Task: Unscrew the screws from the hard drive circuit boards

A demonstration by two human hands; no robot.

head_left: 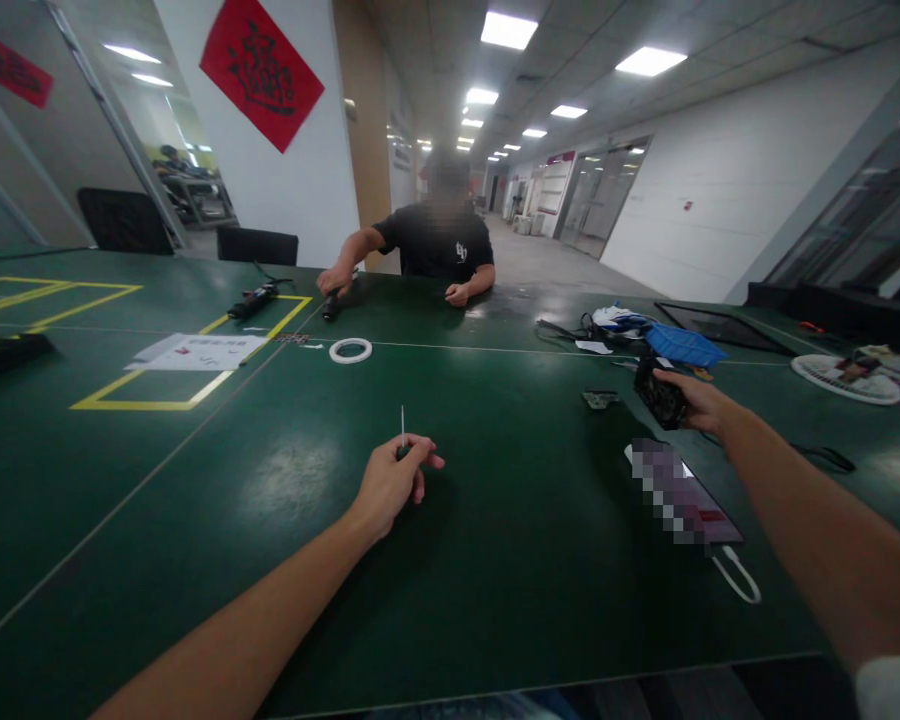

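Observation:
My left hand (391, 482) is closed round a small screwdriver (403, 432) whose thin shaft points straight up, over the middle of the green table (495, 560). My right hand (696, 402) reaches out to the right and grips a small black device (658, 396). Just left of that device lies a small dark part (600, 400). A flat card with a white lanyard (735, 572) lies under my right forearm.
Across the table a person in a black shirt (439, 245) rests both hands on it, one on a dark tool (331, 305). A white tape ring (350, 350), a paper sheet (199, 351), a blue tray (682, 345), cables and a white fan guard (846, 379) lie around.

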